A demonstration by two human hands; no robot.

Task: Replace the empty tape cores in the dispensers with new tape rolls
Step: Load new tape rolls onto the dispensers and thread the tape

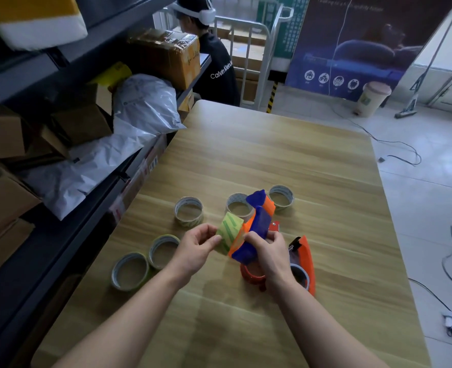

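Observation:
I hold a blue and orange tape dispenser [256, 227] above the wooden table [286, 160]. My right hand [270, 257] grips its body from the near side. A greenish tape roll [228, 228] sits at the dispenser's left end, and my left hand [195, 248] pinches that roll with thumb and fingers. A second, orange dispenser [303, 257] lies on the table under my right wrist, partly hidden, with a red part [251, 274] beside it. Several loose rolls or cores lie around: two near left [129, 270] [163, 251] and three beyond [189, 210] [238, 205] [281, 197].
Metal shelving [60, 75] full of cardboard boxes and grey mailer bags runs along the table's left edge. Another person in a dark shirt [216, 67] sits past the far end. Cables trail over the tiled floor [432, 181] to the right.

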